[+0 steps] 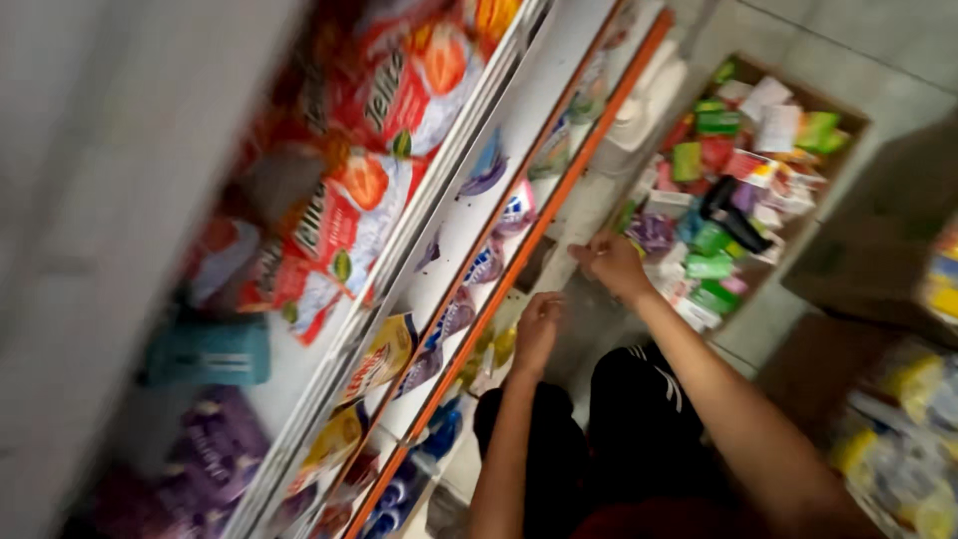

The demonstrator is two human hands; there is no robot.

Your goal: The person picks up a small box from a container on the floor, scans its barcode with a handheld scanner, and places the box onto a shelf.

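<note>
Head view, tilted and motion-blurred; fine detail unreliable

Person crouches or sits at a low shelf unit; dark trousers (639,419) fill the lower middle of the frame. Both bare forearms reach forward toward the shelf's orange edge strip (519,260), which runs as a long diagonal from lower left to upper right.

Left hand (539,329): fingers curled, resting at or just beside the orange strip, near the small packets (454,319) lined along the lower shelf. Whether it pinches a packet or only touches the edge cannot be told through the blur.

Right hand (611,262): farther up the same diagonal, fingers drawn together as if pinching something small; the object, if any, is not resolvable. It lies between the strip and the cardboard box (843,120).

Key relation: the packets' row follows the strip's long axis. The left hand sits right against that row, so it is the nearer hand to the shelf goods. The right hand is the nearer one to the box, which stands on the floor to its upper right, apart from it, and is full of mixed small green, pink and white packs (714,265).

Surroundings: red-and-white bags (399,90) on the upper shelf at left, purple packs (215,449) and a teal pack (210,351) below them. A second carton (898,429) with yellowish goods at lower right. Grey tiled floor (878,40)
</note>
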